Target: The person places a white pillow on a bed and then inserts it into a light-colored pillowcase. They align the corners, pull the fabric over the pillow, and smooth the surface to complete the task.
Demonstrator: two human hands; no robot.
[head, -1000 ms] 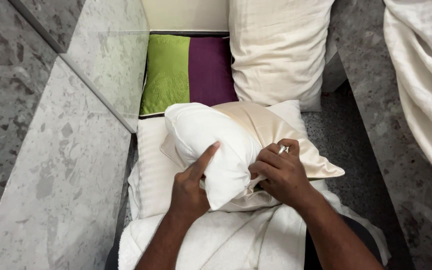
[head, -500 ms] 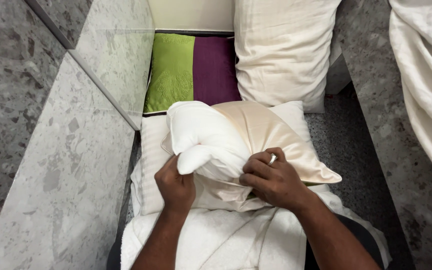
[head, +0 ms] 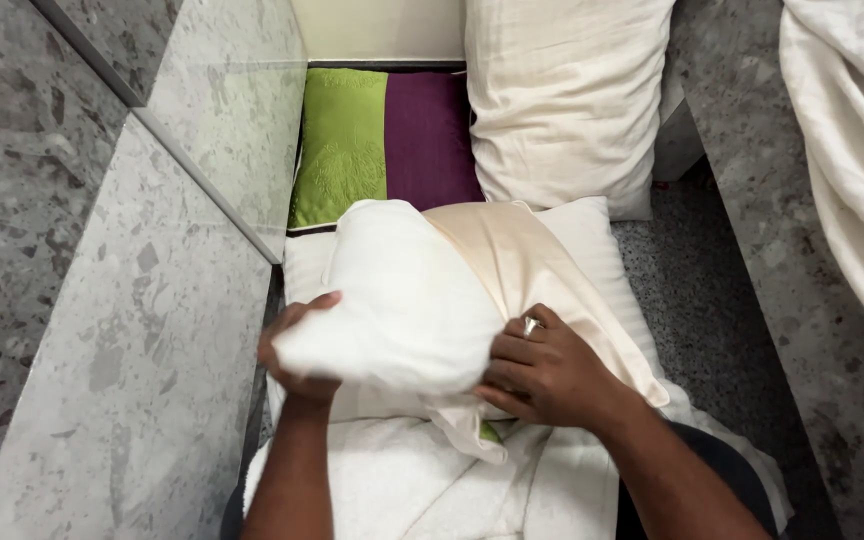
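A white pillow point(head: 402, 300) sticks halfway out of a cream pillowcase point(head: 532, 260) in the middle of the view. My left hand point(head: 297, 350) grips the pillow's near left corner, fingers curled under it. My right hand point(head: 542, 370), with a ring on one finger, clutches the open edge of the cream pillowcase against the pillow. Both rest on a white striped pillow point(head: 592, 235) lying flat beneath.
A green and purple cushion point(head: 382, 140) lies behind, with a large cream pillow point(head: 562, 100) upright beside it. White towelling point(head: 392, 490) covers my lap. Grey speckled stone walls point(head: 102, 330) close in on the left and right; a white sheet point(head: 852, 160) hangs at right.
My left hand has gone from pointing a finger at the pillow to gripping its lower left corner. The pillow has swung lower and left, with the pillowcase pulled further over it.
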